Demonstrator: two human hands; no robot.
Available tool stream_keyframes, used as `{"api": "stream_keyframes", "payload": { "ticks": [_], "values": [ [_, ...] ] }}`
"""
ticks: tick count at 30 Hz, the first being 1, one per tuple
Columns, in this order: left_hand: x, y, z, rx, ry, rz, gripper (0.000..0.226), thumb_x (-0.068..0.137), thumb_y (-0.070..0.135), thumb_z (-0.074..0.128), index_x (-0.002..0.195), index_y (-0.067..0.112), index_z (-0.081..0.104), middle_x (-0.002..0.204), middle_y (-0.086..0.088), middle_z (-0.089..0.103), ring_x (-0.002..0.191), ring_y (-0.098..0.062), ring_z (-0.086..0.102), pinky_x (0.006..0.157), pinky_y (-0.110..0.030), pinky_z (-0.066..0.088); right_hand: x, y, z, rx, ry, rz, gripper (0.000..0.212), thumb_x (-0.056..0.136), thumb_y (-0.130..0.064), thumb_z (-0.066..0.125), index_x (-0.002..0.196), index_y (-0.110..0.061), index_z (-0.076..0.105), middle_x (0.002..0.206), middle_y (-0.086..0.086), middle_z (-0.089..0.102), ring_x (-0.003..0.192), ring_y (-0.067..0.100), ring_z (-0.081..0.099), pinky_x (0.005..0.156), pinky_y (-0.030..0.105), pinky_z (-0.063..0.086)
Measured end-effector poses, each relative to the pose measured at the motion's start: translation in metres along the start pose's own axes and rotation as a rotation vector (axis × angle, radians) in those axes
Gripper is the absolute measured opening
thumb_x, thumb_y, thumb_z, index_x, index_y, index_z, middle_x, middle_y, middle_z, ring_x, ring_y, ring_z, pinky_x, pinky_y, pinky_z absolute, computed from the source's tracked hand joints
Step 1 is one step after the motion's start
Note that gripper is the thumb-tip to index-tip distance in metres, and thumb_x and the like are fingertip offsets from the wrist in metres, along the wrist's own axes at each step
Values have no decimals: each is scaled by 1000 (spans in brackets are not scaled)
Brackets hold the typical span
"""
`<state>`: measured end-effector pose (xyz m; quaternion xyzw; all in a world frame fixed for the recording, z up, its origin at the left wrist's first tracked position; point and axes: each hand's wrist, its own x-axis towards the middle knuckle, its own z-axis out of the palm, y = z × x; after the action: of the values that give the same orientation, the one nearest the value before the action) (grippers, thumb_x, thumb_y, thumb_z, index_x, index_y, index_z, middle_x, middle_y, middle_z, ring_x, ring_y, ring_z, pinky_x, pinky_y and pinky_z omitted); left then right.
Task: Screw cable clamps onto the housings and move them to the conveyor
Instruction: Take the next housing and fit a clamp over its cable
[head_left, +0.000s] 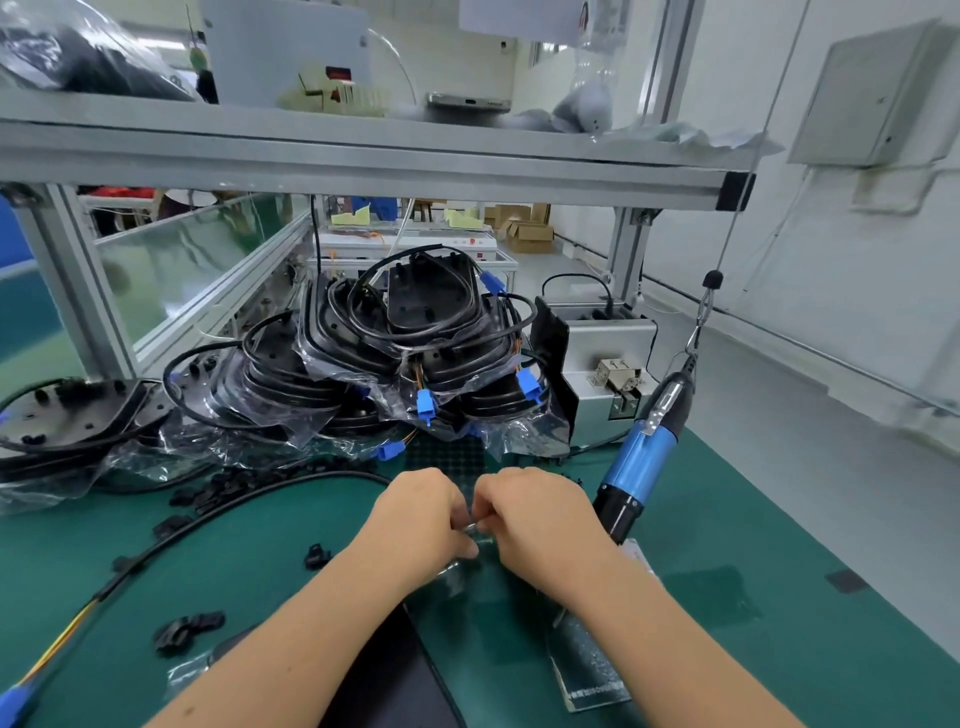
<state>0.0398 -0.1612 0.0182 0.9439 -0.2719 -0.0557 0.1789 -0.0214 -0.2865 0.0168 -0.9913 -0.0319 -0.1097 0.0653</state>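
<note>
My left hand (421, 514) and my right hand (540, 519) meet over the green mat, fingers curled together, pinching the clear plastic wrapping (457, 574) of a black housing (400, 680) that lies under my forearms. What sits between the fingertips is mostly hidden. A black cable (249, 501) from this housing loops off to the left and ends in a blue connector (10, 701). Loose black cable clamps (187, 631) lie on the mat at the left. A pile of bagged black housings (410, 343) with blue connectors stands behind my hands.
A blue electric screwdriver (644, 452) hangs from a cord just right of my right hand. Behind it stands a grey screw feeder box (608, 374). One unbagged housing (67, 415) lies far left. An aluminium shelf frame (363, 161) spans overhead; the glass-walled conveyor (197, 260) runs back left.
</note>
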Motion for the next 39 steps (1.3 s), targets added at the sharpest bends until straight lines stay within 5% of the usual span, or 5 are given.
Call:
{"api": "stream_keyframes", "payload": {
  "ticks": [14,24,36,39],
  "values": [
    [0,2,-1,41,-42,-33,23,77,30,78,95,17,74,91,1,67,89,-17,63,76,-27,50,6,-4,-4,-11,-65,-11,17,86,-18,62,102,-20,60,107,4,60,100,25,56,74,32,40],
    [-4,0,-3,-29,-47,-36,22,80,27,77,100,18,76,100,-2,71,94,-19,64,77,-27,49,-8,-2,4,18,57,-71,19,83,-14,54,100,-24,54,99,-5,59,93,19,55,68,29,35],
    [-4,-3,-3,-71,-34,-4,26,75,31,81,95,16,76,85,3,64,82,-15,60,74,-26,49,-10,2,3,198,56,35,4,92,-20,55,88,-22,55,96,-6,54,90,13,52,79,27,43],
    [-13,-5,-12,-70,-46,55,37,72,39,81,101,18,75,87,6,66,83,-11,60,73,-23,46,-14,-1,-9,418,130,161,7,89,-15,61,83,-18,64,85,-7,61,78,8,56,76,23,45]
  ]
}}
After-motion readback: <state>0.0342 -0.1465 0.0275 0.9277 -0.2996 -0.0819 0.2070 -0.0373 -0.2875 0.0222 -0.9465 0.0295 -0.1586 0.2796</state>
